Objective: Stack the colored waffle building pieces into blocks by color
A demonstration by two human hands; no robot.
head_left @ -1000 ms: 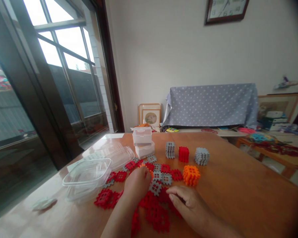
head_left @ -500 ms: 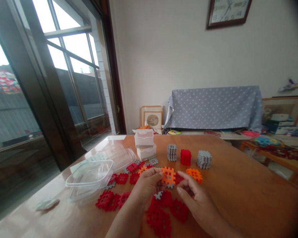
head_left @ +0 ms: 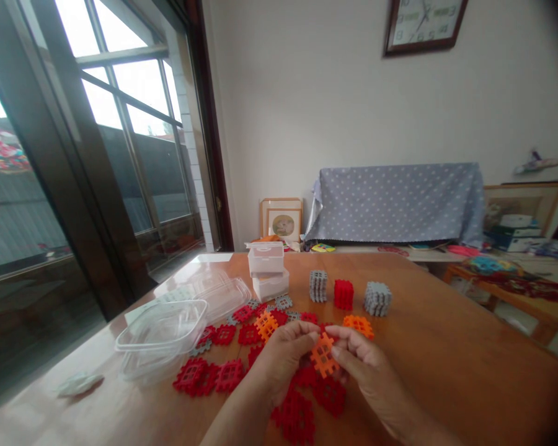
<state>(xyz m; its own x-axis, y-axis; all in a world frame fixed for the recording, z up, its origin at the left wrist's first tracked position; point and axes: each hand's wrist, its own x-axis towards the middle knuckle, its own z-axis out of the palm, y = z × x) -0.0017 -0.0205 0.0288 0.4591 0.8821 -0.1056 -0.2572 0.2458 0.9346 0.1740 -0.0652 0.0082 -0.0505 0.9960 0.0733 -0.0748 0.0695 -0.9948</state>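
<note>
An orange square interlocking tile [head_left: 324, 355] with toothed edges and window holes is held between both hands, tilted. My left hand [head_left: 288, 350] pinches its upper left side. My right hand [head_left: 360, 359] grips its right side with thumb and fingers. Beneath and around the hands lie loose red tiles [head_left: 329, 395], partly hidden by them. Another orange tile [head_left: 266, 325] rests behind my left hand, and further orange pieces [head_left: 359, 326] lie beyond my right hand.
At the back stand a grey tile stack [head_left: 318, 286], a red stack [head_left: 343, 294] and another grey stack [head_left: 378, 298]. Two small white boxes [head_left: 266, 257] are stacked on the wooden table [head_left: 446, 347]. Clear plastic containers [head_left: 160, 334] and a crumpled white packet [head_left: 78, 384] sit at left.
My right hand has moved in and now grips the orange tile along with my left hand. The tile has come slightly lower and turned to a tilt.
</note>
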